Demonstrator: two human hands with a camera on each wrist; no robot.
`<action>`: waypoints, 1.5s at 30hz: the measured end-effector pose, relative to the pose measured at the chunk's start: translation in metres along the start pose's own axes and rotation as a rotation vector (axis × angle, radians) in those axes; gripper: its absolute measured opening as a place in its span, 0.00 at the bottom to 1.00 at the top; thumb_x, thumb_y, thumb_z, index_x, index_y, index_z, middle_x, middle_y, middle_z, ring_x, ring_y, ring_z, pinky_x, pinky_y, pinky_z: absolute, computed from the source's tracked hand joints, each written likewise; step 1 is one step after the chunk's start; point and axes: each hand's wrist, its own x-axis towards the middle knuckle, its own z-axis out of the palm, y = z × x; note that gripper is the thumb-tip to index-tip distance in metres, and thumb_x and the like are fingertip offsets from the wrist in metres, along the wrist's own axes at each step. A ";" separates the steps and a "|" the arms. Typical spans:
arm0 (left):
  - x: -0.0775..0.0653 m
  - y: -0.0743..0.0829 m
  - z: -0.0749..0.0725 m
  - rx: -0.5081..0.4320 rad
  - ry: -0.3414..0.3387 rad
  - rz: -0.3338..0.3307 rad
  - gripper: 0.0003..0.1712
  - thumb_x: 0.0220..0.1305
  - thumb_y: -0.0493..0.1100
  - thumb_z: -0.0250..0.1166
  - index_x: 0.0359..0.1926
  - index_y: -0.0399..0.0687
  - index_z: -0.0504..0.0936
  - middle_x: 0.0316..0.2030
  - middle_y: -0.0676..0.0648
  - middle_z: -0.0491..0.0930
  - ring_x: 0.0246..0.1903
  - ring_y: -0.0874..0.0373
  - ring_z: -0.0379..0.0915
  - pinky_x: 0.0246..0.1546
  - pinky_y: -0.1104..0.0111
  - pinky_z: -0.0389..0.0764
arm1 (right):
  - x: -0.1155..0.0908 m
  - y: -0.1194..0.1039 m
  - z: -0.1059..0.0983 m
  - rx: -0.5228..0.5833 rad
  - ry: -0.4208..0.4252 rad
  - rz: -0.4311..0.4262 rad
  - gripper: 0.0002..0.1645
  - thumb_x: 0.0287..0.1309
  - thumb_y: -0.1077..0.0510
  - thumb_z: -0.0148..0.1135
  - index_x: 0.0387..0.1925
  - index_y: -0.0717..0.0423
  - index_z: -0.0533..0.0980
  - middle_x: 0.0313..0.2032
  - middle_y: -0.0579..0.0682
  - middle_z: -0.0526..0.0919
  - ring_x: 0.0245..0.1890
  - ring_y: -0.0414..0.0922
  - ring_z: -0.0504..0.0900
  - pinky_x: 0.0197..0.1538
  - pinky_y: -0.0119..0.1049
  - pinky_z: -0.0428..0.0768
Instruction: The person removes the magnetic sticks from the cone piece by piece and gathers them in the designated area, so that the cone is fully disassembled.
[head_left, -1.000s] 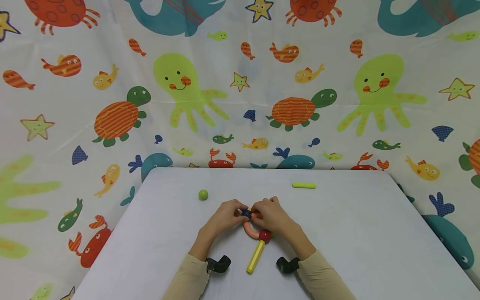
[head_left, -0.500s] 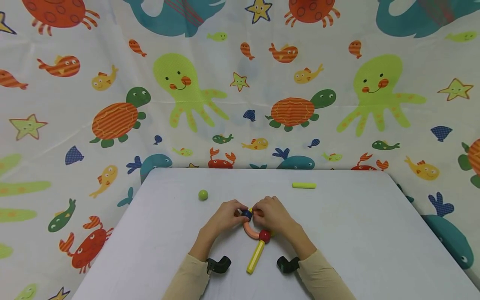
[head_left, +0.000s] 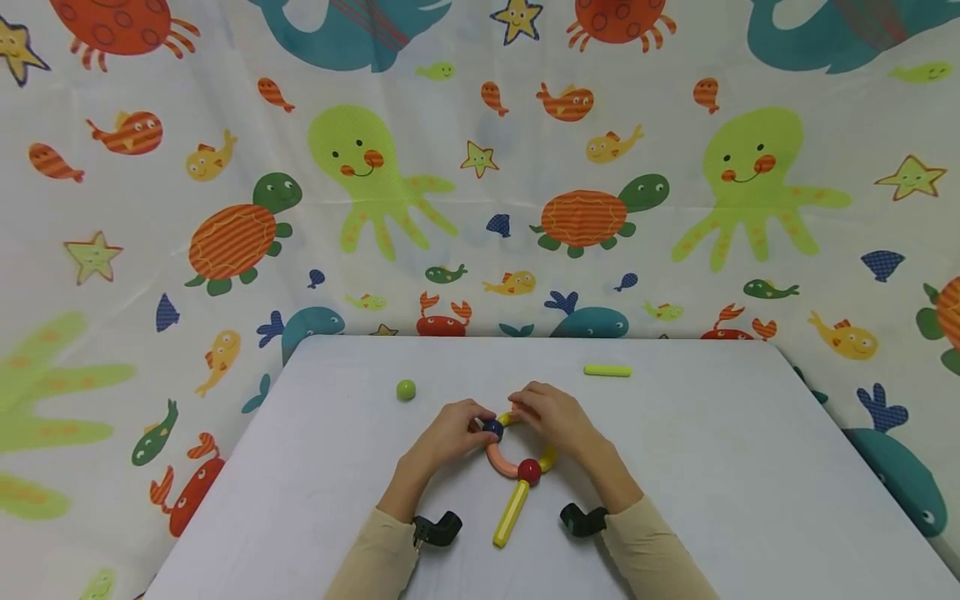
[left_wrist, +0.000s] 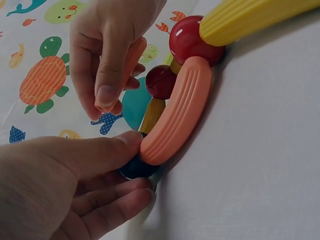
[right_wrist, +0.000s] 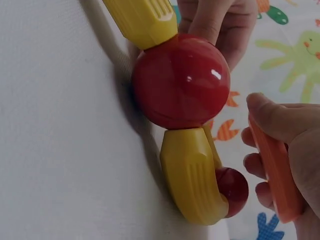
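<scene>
My left hand (head_left: 453, 429) pinches a dark blue ball (head_left: 492, 429) between thumb and fingers. An orange curved rod (left_wrist: 182, 110) runs from that ball to a large red ball (head_left: 529, 472). From the red ball, a straight yellow rod (head_left: 512, 514) points toward me and a yellow curved rod (right_wrist: 192, 180) leads to a smaller red ball (right_wrist: 233, 191). Another yellow rod (left_wrist: 152, 115) joins the smaller red ball and the blue ball, closing a ring. My right hand (head_left: 555, 417), above the ring's far right side, holds a separate orange rod (right_wrist: 275, 170), apart from the ring.
A green ball (head_left: 406, 390) lies on the white table (head_left: 337, 467) at the back left. Farther back on the right lies a yellow-green rod (head_left: 608, 371). Behind the table hangs a cloth (head_left: 480, 200) printed with sea animals.
My right hand has moved away from the blue ball, up and to the right, with the orange rod, uncovering more of the ring. My left hand stays on the blue ball.
</scene>
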 end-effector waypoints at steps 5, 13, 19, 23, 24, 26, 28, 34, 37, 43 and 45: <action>0.001 0.000 -0.001 -0.001 -0.001 -0.009 0.19 0.63 0.45 0.71 0.53 0.43 0.85 0.45 0.48 0.83 0.39 0.62 0.77 0.38 0.72 0.80 | 0.000 0.002 -0.003 0.008 -0.019 0.014 0.19 0.63 0.56 0.68 0.55 0.52 0.82 0.44 0.44 0.84 0.45 0.42 0.81 0.57 0.42 0.82; 0.001 0.001 -0.001 -0.002 -0.006 -0.017 0.20 0.63 0.46 0.71 0.54 0.44 0.85 0.45 0.48 0.83 0.39 0.62 0.77 0.39 0.72 0.80 | -0.001 0.010 -0.007 0.029 -0.068 0.016 0.24 0.63 0.59 0.66 0.61 0.54 0.79 0.50 0.48 0.83 0.51 0.45 0.80 0.61 0.44 0.80; 0.005 -0.003 -0.003 -0.020 -0.025 -0.031 0.20 0.63 0.45 0.71 0.54 0.43 0.84 0.45 0.48 0.83 0.39 0.61 0.77 0.39 0.70 0.81 | 0.001 0.016 -0.011 0.078 -0.060 0.123 0.25 0.64 0.61 0.65 0.63 0.52 0.77 0.49 0.48 0.78 0.47 0.43 0.78 0.58 0.41 0.82; 0.009 -0.008 -0.006 -0.021 -0.032 -0.030 0.20 0.63 0.45 0.71 0.54 0.43 0.84 0.45 0.48 0.83 0.39 0.61 0.77 0.39 0.70 0.80 | 0.006 0.022 -0.013 0.066 -0.029 0.186 0.24 0.63 0.61 0.67 0.60 0.55 0.78 0.48 0.50 0.79 0.47 0.44 0.79 0.57 0.43 0.82; 0.010 -0.009 -0.007 -0.021 -0.032 -0.031 0.20 0.63 0.45 0.71 0.54 0.44 0.84 0.45 0.48 0.83 0.39 0.61 0.77 0.39 0.70 0.80 | 0.008 0.025 -0.014 0.059 -0.023 0.192 0.23 0.62 0.61 0.67 0.59 0.55 0.78 0.48 0.50 0.79 0.47 0.45 0.80 0.58 0.43 0.82; 0.013 -0.012 -0.008 -0.024 -0.032 -0.028 0.20 0.62 0.45 0.71 0.54 0.44 0.85 0.44 0.48 0.83 0.39 0.61 0.77 0.38 0.70 0.80 | 0.011 0.031 -0.015 0.049 -0.016 0.206 0.21 0.62 0.60 0.68 0.57 0.56 0.79 0.47 0.50 0.80 0.47 0.45 0.80 0.57 0.43 0.82; 0.015 -0.015 -0.010 -0.029 -0.033 -0.026 0.20 0.62 0.45 0.71 0.54 0.44 0.85 0.44 0.49 0.83 0.38 0.62 0.77 0.38 0.71 0.79 | 0.015 0.037 -0.018 0.028 -0.009 0.210 0.19 0.62 0.60 0.68 0.55 0.56 0.80 0.46 0.51 0.80 0.46 0.45 0.79 0.57 0.44 0.83; 0.018 -0.020 -0.010 -0.035 -0.033 -0.013 0.19 0.63 0.46 0.71 0.54 0.45 0.85 0.44 0.50 0.83 0.39 0.63 0.76 0.38 0.73 0.79 | 0.019 0.063 -0.025 -0.063 0.017 0.183 0.17 0.62 0.61 0.68 0.52 0.60 0.81 0.44 0.53 0.80 0.45 0.48 0.78 0.56 0.46 0.82; 0.018 -0.019 -0.011 -0.025 -0.031 -0.017 0.20 0.63 0.46 0.71 0.54 0.45 0.85 0.44 0.49 0.83 0.39 0.63 0.76 0.38 0.73 0.79 | 0.018 0.077 -0.028 -0.076 0.022 0.181 0.15 0.62 0.61 0.67 0.51 0.60 0.82 0.44 0.54 0.79 0.46 0.49 0.78 0.57 0.46 0.82; 0.018 -0.019 -0.011 -0.020 -0.027 -0.028 0.20 0.63 0.47 0.71 0.54 0.45 0.85 0.44 0.49 0.83 0.39 0.63 0.76 0.39 0.72 0.79 | 0.015 0.100 -0.032 -0.111 0.041 0.149 0.14 0.64 0.63 0.64 0.50 0.64 0.82 0.44 0.57 0.78 0.46 0.52 0.78 0.57 0.49 0.81; 0.018 -0.019 -0.011 -0.021 -0.028 -0.029 0.20 0.63 0.47 0.71 0.54 0.45 0.85 0.44 0.50 0.83 0.39 0.63 0.76 0.38 0.72 0.79 | 0.014 0.105 -0.034 -0.128 0.045 0.136 0.14 0.65 0.63 0.64 0.50 0.65 0.82 0.43 0.57 0.78 0.46 0.53 0.78 0.57 0.50 0.80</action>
